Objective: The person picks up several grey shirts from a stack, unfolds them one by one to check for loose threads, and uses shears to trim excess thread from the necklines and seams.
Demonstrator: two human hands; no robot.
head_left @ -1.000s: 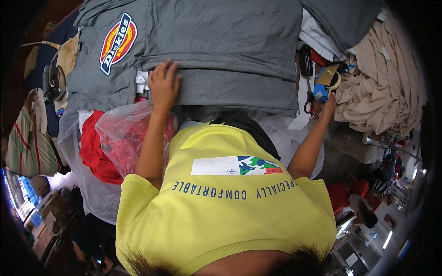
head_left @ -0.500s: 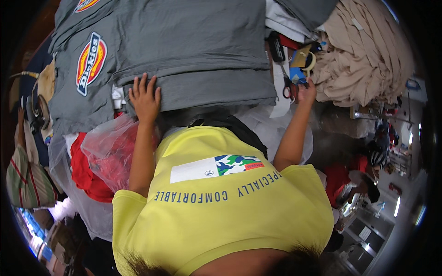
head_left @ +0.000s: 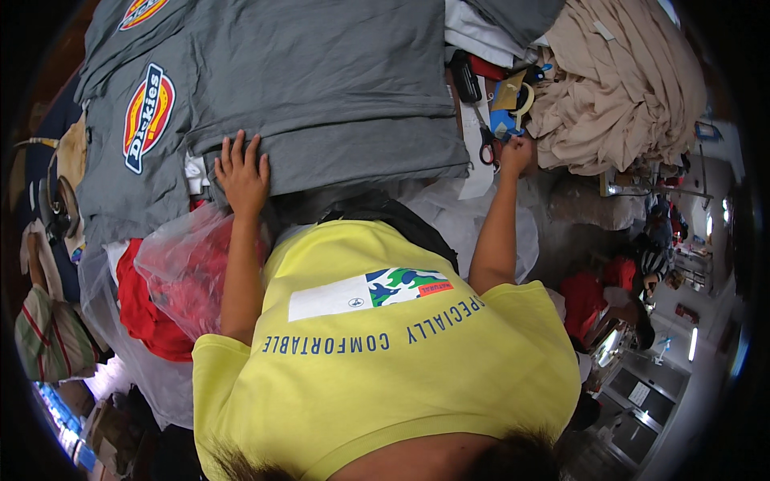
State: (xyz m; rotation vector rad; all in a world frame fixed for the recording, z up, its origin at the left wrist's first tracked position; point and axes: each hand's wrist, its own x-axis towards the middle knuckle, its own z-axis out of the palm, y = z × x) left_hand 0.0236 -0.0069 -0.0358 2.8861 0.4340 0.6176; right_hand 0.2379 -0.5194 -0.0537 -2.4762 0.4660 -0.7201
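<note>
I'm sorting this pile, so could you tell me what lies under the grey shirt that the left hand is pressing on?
Under the grey shirt, beside the left hand, a clear plastic bag holding red cloth sticks out, with white fabric at the edge. Whatever lies farther beneath is covered by the shirt.

grey shirt (head_left: 321, 88): top cut off | right hand (head_left: 516, 154): grip unclear

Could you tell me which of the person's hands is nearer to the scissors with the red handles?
The right hand is nearer; it sits just beside the scissors. The left hand lies flat on the grey shirt, well away from them.
</note>
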